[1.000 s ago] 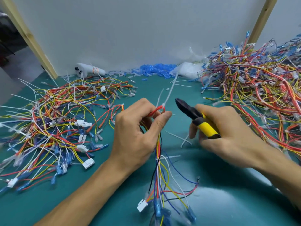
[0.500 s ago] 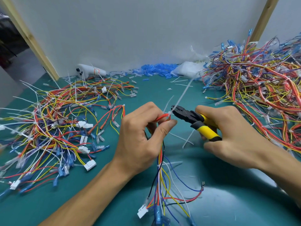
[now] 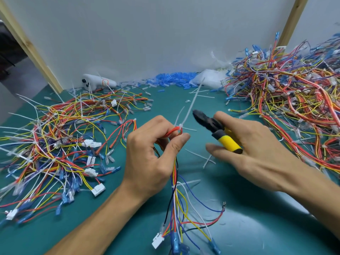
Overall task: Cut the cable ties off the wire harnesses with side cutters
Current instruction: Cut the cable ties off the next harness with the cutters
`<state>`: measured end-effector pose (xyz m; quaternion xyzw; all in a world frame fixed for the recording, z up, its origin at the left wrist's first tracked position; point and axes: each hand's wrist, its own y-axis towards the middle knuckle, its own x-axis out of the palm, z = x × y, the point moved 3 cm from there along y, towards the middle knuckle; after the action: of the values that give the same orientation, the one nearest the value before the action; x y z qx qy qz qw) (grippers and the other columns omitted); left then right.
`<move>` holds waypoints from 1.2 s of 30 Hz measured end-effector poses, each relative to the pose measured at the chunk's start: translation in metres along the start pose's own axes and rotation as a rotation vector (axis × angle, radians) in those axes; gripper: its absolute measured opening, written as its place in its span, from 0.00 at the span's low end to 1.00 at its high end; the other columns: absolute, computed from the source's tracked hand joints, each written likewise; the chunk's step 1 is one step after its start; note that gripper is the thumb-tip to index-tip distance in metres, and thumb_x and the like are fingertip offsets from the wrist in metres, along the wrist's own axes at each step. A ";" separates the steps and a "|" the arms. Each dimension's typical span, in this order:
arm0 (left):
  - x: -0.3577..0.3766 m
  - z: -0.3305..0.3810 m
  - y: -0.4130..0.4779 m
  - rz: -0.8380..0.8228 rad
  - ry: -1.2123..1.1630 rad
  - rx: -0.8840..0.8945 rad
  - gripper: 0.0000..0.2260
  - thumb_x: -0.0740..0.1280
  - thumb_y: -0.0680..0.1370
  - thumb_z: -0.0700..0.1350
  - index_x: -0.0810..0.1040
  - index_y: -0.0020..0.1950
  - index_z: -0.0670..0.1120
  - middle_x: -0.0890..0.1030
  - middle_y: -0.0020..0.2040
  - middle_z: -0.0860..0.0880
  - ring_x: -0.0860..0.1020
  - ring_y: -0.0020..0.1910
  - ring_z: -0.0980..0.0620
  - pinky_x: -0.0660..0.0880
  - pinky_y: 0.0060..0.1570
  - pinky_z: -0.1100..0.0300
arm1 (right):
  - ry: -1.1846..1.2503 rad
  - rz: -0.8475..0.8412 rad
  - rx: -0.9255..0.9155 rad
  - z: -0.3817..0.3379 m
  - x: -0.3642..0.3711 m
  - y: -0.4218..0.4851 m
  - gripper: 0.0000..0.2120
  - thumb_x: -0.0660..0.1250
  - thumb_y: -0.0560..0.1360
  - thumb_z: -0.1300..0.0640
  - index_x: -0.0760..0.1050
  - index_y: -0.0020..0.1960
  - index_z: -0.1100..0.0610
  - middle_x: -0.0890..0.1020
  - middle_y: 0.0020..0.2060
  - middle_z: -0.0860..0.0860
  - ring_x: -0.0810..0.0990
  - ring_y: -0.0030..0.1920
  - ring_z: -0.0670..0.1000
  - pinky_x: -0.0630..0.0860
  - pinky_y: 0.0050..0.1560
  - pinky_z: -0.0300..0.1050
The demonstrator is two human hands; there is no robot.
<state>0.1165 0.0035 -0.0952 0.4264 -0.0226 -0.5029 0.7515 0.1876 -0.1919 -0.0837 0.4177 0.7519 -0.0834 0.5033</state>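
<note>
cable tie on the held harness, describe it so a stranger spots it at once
In the middle of the green mat, the left hand holds a wire harness. The cable tie wraps the red loop at its fingertips. Unlike the cut ties lying flat, its long white tail sticks up, just left of the side cutters.

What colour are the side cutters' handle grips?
The side cutters have yellow grips, seen in the head view.

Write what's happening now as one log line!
left hand grips wire harness | right hand holds side cutters | cable tie on harness, cutters apart
</note>
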 end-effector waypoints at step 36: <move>-0.013 -0.021 0.004 0.179 -0.124 -0.161 0.14 0.71 0.80 0.46 0.76 0.37 0.42 0.72 0.34 0.51 0.70 0.34 0.47 0.64 0.36 0.54 | 0.355 -0.239 0.175 0.025 -0.004 0.054 0.25 0.69 0.70 0.80 0.79 0.29 0.52 0.78 0.30 0.56 0.80 0.36 0.56 0.79 0.45 0.52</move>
<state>0.1231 0.0273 -0.1007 0.3291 -0.0665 -0.4594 0.8223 0.2440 -0.1733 -0.0765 0.3758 0.8627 -0.1326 0.3114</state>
